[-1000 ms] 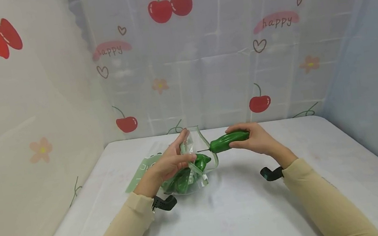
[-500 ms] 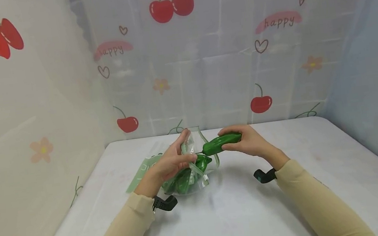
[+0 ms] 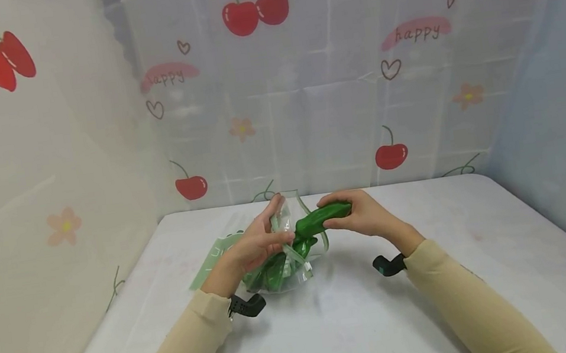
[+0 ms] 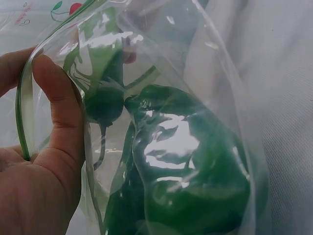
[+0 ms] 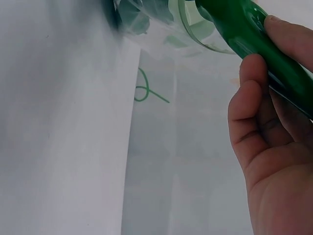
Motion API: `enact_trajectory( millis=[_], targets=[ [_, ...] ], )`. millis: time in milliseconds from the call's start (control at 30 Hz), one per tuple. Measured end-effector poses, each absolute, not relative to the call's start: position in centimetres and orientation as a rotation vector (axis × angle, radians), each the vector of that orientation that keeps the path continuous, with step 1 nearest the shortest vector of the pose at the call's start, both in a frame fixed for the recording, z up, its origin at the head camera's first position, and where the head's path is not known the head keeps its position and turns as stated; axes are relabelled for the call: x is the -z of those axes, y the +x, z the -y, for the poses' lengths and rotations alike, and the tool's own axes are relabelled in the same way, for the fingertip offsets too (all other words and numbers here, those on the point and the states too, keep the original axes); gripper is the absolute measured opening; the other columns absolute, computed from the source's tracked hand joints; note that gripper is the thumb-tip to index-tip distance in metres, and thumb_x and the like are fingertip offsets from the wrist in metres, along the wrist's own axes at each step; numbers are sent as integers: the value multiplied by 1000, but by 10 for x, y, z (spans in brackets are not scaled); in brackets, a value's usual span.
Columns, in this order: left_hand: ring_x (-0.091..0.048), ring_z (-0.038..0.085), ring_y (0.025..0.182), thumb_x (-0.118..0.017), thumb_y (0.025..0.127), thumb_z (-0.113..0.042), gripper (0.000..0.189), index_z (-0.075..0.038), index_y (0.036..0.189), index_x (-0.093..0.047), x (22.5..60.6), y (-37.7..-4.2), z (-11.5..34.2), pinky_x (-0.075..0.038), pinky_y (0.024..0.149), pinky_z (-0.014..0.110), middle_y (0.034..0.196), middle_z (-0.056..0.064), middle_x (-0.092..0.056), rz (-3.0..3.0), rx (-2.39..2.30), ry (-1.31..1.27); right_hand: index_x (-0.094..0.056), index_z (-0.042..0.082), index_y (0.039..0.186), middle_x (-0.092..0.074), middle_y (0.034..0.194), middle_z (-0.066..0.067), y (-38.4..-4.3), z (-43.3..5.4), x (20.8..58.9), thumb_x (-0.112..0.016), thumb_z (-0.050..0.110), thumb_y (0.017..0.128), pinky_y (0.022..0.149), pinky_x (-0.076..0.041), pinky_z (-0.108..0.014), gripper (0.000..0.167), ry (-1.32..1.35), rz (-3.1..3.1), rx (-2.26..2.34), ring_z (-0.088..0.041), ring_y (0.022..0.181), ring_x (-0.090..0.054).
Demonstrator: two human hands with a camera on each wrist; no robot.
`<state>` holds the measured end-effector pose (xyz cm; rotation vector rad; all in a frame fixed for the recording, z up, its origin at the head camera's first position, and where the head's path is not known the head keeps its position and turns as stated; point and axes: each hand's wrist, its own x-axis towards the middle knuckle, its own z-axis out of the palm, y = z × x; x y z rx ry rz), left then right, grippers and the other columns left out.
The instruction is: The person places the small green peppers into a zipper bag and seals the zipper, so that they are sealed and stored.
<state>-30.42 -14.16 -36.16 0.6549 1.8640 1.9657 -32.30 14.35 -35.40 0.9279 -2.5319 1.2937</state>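
A clear zip bag (image 3: pixel 214 263) with a pale green printed part lies on the table, its mouth facing right. My left hand (image 3: pixel 256 242) holds the mouth, thumb and fingers spread apart at the rim. Glossy green peppers (image 4: pixel 195 161) fill the bag's lower part; how many is hidden by folds and glare. My right hand (image 3: pixel 363 212) grips a long green pepper (image 3: pixel 323 217) between thumb and fingers, stem end leading. In the left wrist view the pepper's stem end and thin curved stem show through the plastic, inside the mouth. The right wrist view shows fingertips (image 5: pixel 252 66) against its side.
The white table (image 3: pixel 345 323) stretches around the bag on all sides. A cherry-printed curtain (image 3: pixel 327 105) hangs just behind the table's far edge, with more sheeting at left and right. Black wrist cameras (image 3: pixel 388 265) jut inward from both wrists.
My right hand has moved left, bringing the long green pepper's stem end from outside the bag's mouth to inside it. The left hand and the bag have stayed nearly still.
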Motion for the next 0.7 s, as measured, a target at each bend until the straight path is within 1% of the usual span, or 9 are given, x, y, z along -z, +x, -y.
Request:
enact_trajectory(
  millis=[133,267,467,700],
  targets=[
    [-57,18,113,-68,94,-1,104,-28,167,0,362,-304,143,-59,80,25,174,-13,3,-1857,-1974,659,-74,18,122,-70,125,-6,-322,-139,356,-86,22,85,80,-58,-30,39,935,2546,-1280,-20,94,-65],
    [-59,18,108,-69,93,-3,105,-29,167,0,362,-304,143,-59,79,26,174,-14,3,-1843,-1975,666,-74,21,121,-69,124,-3,-323,-135,361,-86,21,85,82,-58,-30,38,978,2540,-1283,-21,97,-65],
    [-59,15,107,-70,93,-3,104,-30,167,-2,362,-304,144,-59,77,25,174,-14,3,-1838,-1984,672,-74,21,121,-69,121,-3,-323,-129,363,-86,21,86,78,-57,-29,37,1040,2520,-1306,-20,93,-64],
    [-61,13,102,-68,93,-2,105,-25,167,2,361,-304,144,-59,78,25,174,-13,3,-1824,-1994,682,-72,18,123,-70,120,-7,-322,-127,363,-86,19,85,74,-58,-28,40,1038,2529,-1305,-18,88,-64]
  ],
)
